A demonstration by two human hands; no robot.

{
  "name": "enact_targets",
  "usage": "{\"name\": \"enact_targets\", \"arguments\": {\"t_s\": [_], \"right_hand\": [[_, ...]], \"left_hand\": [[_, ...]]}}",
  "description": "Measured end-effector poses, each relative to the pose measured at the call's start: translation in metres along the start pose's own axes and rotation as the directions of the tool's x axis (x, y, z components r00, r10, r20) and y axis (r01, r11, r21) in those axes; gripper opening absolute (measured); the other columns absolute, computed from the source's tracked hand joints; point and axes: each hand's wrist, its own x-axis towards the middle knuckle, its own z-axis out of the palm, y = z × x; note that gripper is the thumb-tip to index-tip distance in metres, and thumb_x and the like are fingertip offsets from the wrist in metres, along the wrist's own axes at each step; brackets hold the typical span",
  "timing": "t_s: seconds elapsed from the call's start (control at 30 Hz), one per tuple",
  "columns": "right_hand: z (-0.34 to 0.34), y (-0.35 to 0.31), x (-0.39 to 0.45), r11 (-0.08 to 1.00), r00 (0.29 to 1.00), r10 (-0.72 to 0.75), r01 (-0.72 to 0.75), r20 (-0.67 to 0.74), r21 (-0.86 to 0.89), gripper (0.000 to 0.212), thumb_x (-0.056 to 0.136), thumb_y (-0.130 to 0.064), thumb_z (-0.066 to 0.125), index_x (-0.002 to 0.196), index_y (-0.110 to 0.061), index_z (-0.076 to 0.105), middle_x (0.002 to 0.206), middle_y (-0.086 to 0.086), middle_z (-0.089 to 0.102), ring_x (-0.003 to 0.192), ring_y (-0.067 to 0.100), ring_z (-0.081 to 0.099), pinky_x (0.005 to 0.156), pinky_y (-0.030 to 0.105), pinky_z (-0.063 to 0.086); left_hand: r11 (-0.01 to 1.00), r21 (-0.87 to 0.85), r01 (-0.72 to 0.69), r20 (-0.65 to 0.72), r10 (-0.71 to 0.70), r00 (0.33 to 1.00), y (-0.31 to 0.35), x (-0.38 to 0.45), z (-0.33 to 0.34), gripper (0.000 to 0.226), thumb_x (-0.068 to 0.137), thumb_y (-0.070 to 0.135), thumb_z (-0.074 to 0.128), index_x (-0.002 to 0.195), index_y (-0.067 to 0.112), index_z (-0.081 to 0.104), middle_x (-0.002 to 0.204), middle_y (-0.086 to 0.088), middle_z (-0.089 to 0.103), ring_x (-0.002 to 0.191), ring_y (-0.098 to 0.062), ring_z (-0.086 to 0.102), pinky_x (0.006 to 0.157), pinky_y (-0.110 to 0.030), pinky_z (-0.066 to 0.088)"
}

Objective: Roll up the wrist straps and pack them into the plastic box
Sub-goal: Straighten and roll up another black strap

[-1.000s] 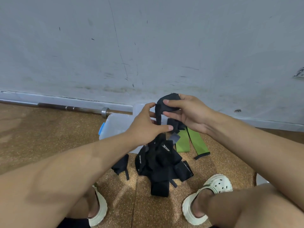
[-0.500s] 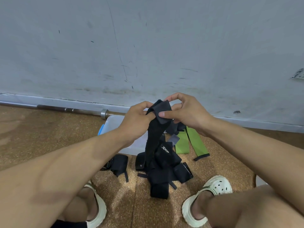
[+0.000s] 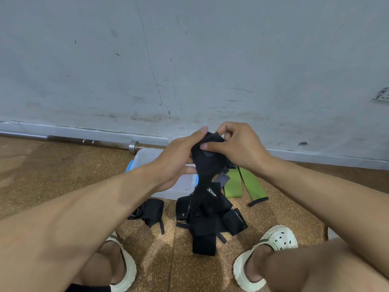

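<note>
Above the plastic box (image 3: 147,157), black wrist strap (image 3: 205,165) in both hands, perhaps half-rolled.

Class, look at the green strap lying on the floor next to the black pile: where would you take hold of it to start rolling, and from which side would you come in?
Grip the green strap at its black-edged far end, which lies flat and free on the bare floor, coming from the right with the right hand. Its other end runs under the black strap and the pile, so that side looks blocked.

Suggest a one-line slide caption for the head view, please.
Both hands, left hand and right hand, grip a black wrist strap above the plastic box.
</note>
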Motion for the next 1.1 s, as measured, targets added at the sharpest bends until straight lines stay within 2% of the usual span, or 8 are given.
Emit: {"name": "enact_targets", "arguments": {"t_s": [0.23,0.33,0.43,0.63,0.7,0.83,0.97,1.1], "right_hand": [[0.004,0.007,0.002,0.988,0.986,-0.143,0.137,-0.09,-0.065,0.032,0.072,-0.018,0.092,0.07,-0.025,0.06,0.064,-0.013,0.05,0.057,-0.001,0.046,0.054,0.012,0.035],[0.001,0.006,0.004,0.996,0.996,-0.087,0.087,0.019,0.005,0.019,0.079,-0.013,0.084,0.078,-0.022,0.067,0.068,-0.015,0.064,0.061,0.0,0.053,0.06,0.018,0.044],[-0.003,0.003,0.003,0.993,0.988,-0.092,0.081,0.123,0.09,0.016,0.086,-0.004,0.075,0.087,-0.019,0.069,0.083,-0.004,0.073,0.075,0.009,0.065,0.073,0.03,0.054],[-0.009,0.001,0.004,0.963,0.948,-0.021,-0.066,0.318,0.26,0.033,0.096,0.003,0.053,0.11,-0.021,0.071,0.107,0.006,0.076,0.097,0.016,0.07,0.086,0.031,0.057],[-0.015,0.003,0.005,0.914,0.924,0.005,-0.159,0.382,0.374,0.038,0.09,-0.007,0.05,0.118,-0.02,0.073,0.115,0.006,0.076,0.105,0.02,0.071,0.092,0.037,0.058],[-0.012,0.004,0.001,0.944,0.948,0.01,-0.114,0.318,0.309,0.022,0.098,-0.026,0.068,0.119,-0.022,0.073,0.095,-0.006,0.077,0.091,0.017,0.072,0.084,0.035,0.059],[-0.007,0.005,0.0,0.981,0.984,-0.038,0.004,0.174,0.194,0.024,0.088,-0.017,0.08,0.112,-0.019,0.077,0.06,-0.017,0.067,0.067,0.013,0.068,0.069,0.021,0.054],[-0.007,0.009,0.002,0.983,0.993,-0.086,0.072,0.075,0.169,0.015,0.085,-0.015,0.083,0.096,-0.024,0.079,0.048,-0.012,0.05,0.048,0.008,0.045,0.054,0.017,0.039]], "left_hand": [[0.995,-0.082,0.054,0.006,-0.054,0.999,-0.001,0.002,-0.001,0.028,0.101,0.03,0.061,0.114,0.008,0.073,0.111,-0.014,0.076,0.104,-0.027,0.073,0.091,-0.034,0.06],[0.997,-0.074,0.012,-0.023,-0.013,1.0,-0.001,0.002,-0.003,0.018,0.098,0.021,0.066,0.108,0.006,0.071,0.106,-0.013,0.076,0.093,-0.021,0.075,0.077,-0.027,0.061],[0.998,-0.054,-0.011,-0.01,0.01,1.0,0.0,0.002,-0.006,0.02,0.096,0.02,0.068,0.11,0.006,0.071,0.108,-0.014,0.076,0.094,-0.021,0.075,0.078,-0.027,0.061],[0.997,-0.064,-0.043,-0.023,0.042,0.999,0.004,0.002,-0.014,0.022,0.095,0.014,0.07,0.115,0.005,0.068,0.114,-0.02,0.074,0.095,-0.025,0.074,0.08,-0.03,0.061],[0.998,-0.032,-0.053,-0.052,0.052,0.997,0.003,0.002,-0.018,0.023,0.095,0.011,0.07,0.117,0.004,0.067,0.113,-0.022,0.073,0.094,-0.025,0.075,0.081,-0.031,0.062],[0.998,0.036,-0.058,-0.072,0.06,0.996,0.002,0.002,-0.021,0.028,0.094,0.011,0.071,0.12,0.004,0.065,0.107,-0.019,0.075,0.091,-0.023,0.075,0.072,-0.03,0.062],[0.997,0.062,-0.045,-0.075,0.05,0.996,0.003,0.002,-0.018,0.019,0.094,0.011,0.071,0.113,0.011,0.069,0.107,-0.015,0.075,0.092,-0.021,0.075,0.068,-0.031,0.06],[1.0,-0.021,0.007,-0.021,-0.008,1.0,0.006,0.0,-0.018,0.024,0.098,0.025,0.066,0.118,0.011,0.07,0.114,-0.011,0.074,0.099,-0.023,0.075,0.083,-0.039,0.062]]}}
